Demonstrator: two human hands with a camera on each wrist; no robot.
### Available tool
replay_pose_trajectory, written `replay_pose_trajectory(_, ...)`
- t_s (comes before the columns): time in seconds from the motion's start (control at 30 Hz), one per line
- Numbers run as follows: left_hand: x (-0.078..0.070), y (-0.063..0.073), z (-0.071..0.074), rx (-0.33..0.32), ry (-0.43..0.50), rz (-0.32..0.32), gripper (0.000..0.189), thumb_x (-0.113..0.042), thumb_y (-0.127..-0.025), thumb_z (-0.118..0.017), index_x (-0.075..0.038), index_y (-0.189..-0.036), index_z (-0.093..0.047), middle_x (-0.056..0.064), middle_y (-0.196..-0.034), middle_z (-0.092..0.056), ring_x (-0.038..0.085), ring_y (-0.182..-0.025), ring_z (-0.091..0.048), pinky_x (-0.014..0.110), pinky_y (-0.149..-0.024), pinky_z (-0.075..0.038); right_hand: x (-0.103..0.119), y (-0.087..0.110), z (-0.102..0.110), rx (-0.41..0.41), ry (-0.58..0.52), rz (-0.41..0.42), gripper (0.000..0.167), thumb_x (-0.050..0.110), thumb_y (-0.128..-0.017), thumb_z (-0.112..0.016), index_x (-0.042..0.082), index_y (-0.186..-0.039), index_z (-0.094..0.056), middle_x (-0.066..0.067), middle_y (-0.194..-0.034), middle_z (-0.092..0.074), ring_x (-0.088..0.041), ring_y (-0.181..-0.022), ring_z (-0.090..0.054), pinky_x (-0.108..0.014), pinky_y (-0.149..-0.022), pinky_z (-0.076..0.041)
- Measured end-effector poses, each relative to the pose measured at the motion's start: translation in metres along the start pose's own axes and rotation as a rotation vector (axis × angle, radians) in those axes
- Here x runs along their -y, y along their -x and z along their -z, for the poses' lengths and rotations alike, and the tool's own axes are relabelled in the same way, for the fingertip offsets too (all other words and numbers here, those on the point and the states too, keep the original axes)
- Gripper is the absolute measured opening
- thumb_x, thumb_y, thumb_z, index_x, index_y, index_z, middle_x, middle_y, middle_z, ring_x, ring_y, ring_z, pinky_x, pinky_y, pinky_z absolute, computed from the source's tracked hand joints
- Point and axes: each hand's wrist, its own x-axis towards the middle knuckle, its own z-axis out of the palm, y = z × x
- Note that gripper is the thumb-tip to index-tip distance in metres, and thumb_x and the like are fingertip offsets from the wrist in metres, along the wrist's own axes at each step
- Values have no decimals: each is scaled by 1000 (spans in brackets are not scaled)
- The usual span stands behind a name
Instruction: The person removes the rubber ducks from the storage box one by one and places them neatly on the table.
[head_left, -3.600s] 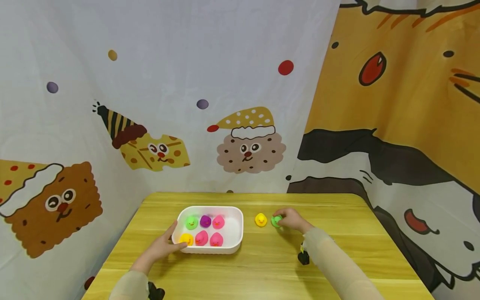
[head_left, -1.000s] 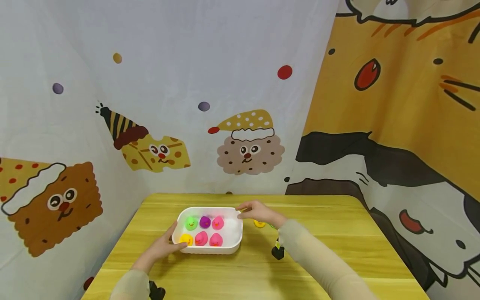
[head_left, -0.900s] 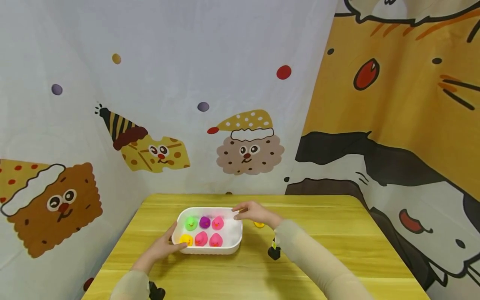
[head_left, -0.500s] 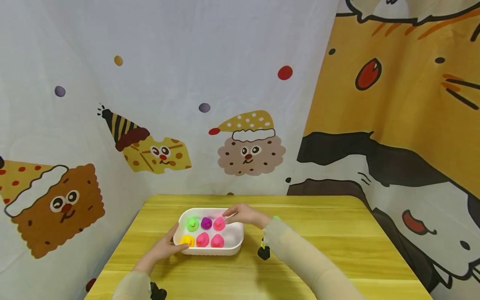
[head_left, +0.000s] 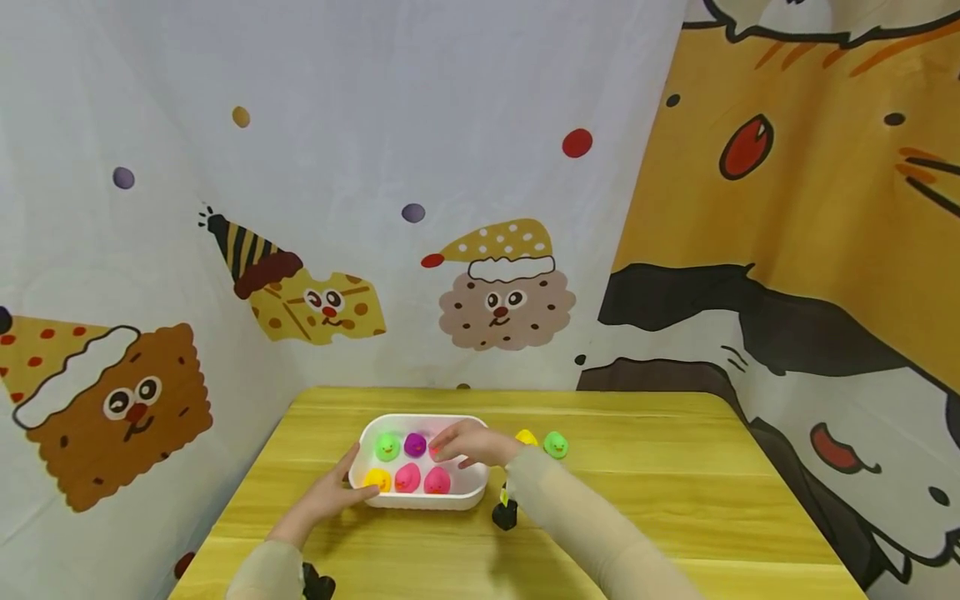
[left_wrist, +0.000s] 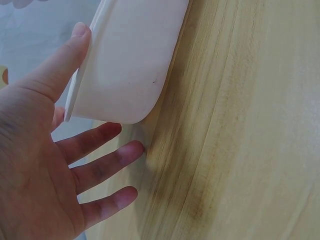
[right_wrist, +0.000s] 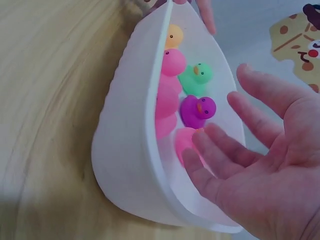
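Note:
A white plastic box (head_left: 471, 502) on the table holds several toy ducks: a green duck (head_left: 387, 447), a purple duck (head_left: 415, 444), a yellow duck (head_left: 377, 478) and pink ones. My left hand (head_left: 328, 492) rests against the box's left end, thumb straight along the rim; in the left wrist view its other fingers spread loosely beside the wall. My right hand (head_left: 477, 443) reaches over the right part of the box with its fingers apart. Below the fingertips lies the back-row pink duck (right_wrist: 186, 141), partly hidden by them. Nothing is held in the right hand.
To the right of the box, a second yellow duck (head_left: 527, 437) and a second green duck (head_left: 556, 445) stand on the wooden table (head_left: 675, 500). The right sleeve (head_left: 570, 508) passes in front of them. A cartoon-printed curtain (head_left: 487, 125) hangs behind the table.
My right hand has let go of the green duck on the table and moved left, over the box to the back-row pink duck. The left hand keeps its place at the box.

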Motion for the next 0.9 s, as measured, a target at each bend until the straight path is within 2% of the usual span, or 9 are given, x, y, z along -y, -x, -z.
replay_pose_trajectory(0.23,-2,2,1,-11,-16,-13,102,-37,-81,-78,-3,-154,-15,31,-132,-51,41,-116,-51,62,-99,-37,-10,-6,-9,-53,-89,-77,37,12,-86,-71,-2,-120,-64,-5,-100,-67,-33,-100,-58,-54,-85,-50)
replay_pose_trajectory(0.47,0,0,0,-12,-10,2,102,-38,-81,-78,-4,-155,-15,34,-138,-44,45,-121,-47,64,-100,-35,-15,-11,-16,-100,-203,-198,28,13,-86,-71,0,-111,-68,-9,-92,-65,-31,-92,-60,-48,-82,-51)
replay_pose_trajectory(0.7,-2,-1,0,-9,-2,11,103,-39,-81,-78,-4,-155,-15,35,-142,-38,45,-123,-45,64,-100,-34,-17,-9,-25,-114,-118,-218,32,15,-85,-73,3,-114,-68,-5,-87,-64,-24,-83,-58,-45,-78,-49)
replay_pose_trajectory(0.9,2,-2,-2,-19,2,17,102,-38,-82,-78,-5,-155,-15,34,-141,-41,42,-119,-48,63,-99,-36,-17,-8,-31,-133,29,-193,29,17,-83,-76,7,-110,-72,1,-89,-65,-27,-83,-64,-43,-75,-51)
